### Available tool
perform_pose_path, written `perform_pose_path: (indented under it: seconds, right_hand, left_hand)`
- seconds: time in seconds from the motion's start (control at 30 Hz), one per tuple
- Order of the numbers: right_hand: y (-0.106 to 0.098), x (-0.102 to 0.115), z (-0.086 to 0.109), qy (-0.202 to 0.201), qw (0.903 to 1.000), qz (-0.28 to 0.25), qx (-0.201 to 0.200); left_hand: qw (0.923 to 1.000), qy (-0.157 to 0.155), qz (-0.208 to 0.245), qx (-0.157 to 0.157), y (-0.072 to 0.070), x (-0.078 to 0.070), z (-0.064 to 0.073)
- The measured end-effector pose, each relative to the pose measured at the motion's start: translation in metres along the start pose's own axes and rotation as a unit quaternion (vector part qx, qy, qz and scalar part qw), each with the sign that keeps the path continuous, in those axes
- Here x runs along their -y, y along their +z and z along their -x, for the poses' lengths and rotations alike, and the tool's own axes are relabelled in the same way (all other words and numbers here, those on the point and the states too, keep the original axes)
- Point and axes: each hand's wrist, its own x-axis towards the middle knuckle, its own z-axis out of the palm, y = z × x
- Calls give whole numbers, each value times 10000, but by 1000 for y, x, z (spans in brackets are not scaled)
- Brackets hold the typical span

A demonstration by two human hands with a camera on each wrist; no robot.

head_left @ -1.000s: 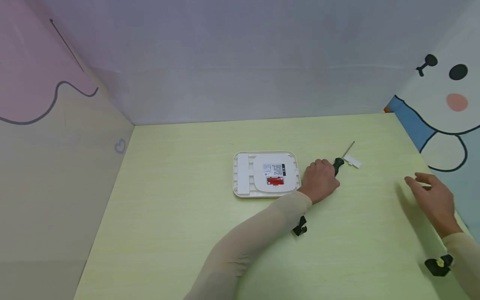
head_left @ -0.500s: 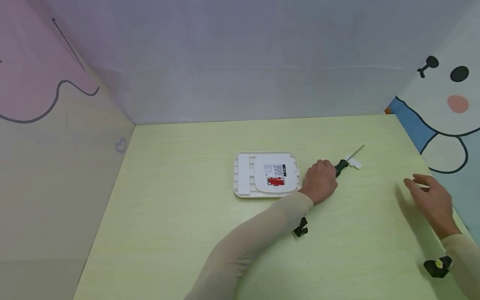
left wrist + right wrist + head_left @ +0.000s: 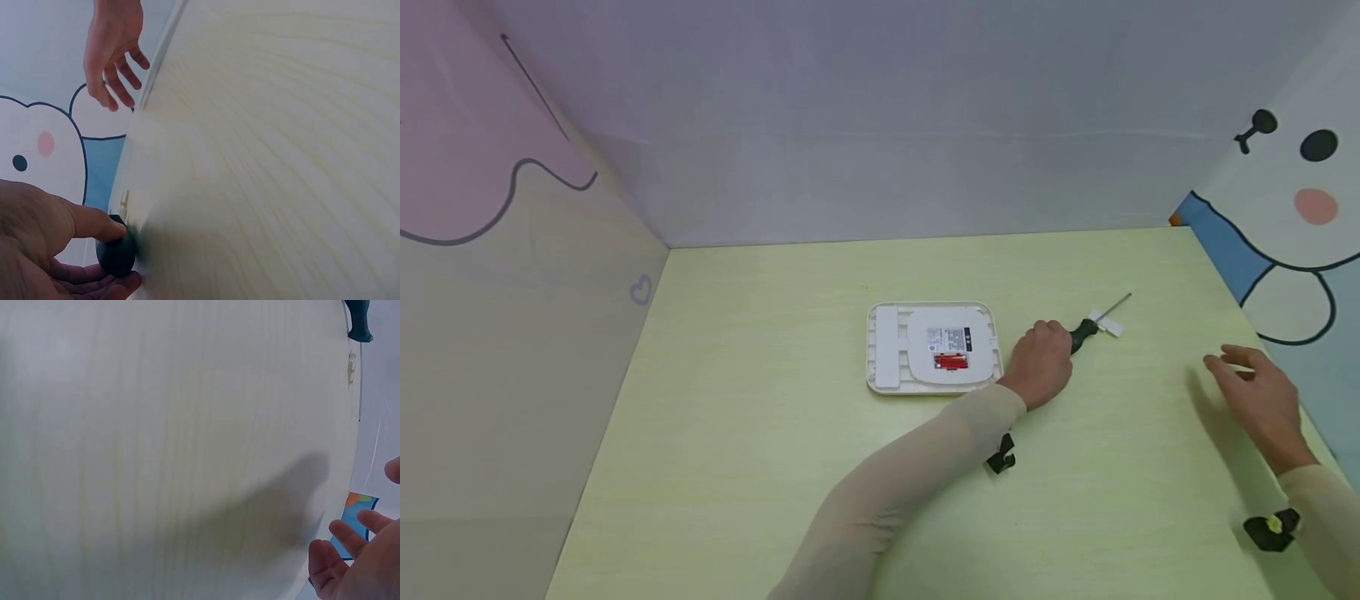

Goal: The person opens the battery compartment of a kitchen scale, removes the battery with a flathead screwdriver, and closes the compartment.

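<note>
My left hand [image 3: 1040, 364] grips the dark green handle of a screwdriver [image 3: 1084, 332] low over the table, its metal shaft pointing to the far right. In the left wrist view the thumb and fingers close around the handle [image 3: 117, 253]. A small white battery cover [image 3: 1107, 323] lies on the table, partly under the shaft. Left of the hand lies a white device [image 3: 933, 347], back side up, with red batteries [image 3: 951, 362] showing in its compartment. My right hand [image 3: 1262, 400] hovers near the table's right edge, fingers loosely bent, holding nothing.
The pale wood-grain table [image 3: 737, 417] meets a light back wall [image 3: 880, 125]. Cartoon-printed panels stand to the left and right. Black wrist camera mounts hang under both sleeves, one of them a mount [image 3: 1002, 455] below the left forearm.
The screwdriver has swung and shifted slightly right, so its shaft now crosses over the battery cover. My left hand has drawn back a little to the left; the right hand has barely moved.
</note>
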Motion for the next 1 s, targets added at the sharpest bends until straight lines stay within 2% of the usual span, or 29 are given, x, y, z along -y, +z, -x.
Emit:
perform_pose_path:
  seconds: [0.47,0.63,1.0]
  right_hand:
    - [5,17,-8,-269,9996,-58,-37]
    - [11,29,-13,-410,9991,-129,-38]
    - [21,55,-18,-526,9983,-204,138]
  left_hand:
    - [9975,-231,647,-141,-16,12,-2]
    - [9958,-202,828,-343,-26,23,0]
    - [9840,-528,1600,-584,-34,51,7]
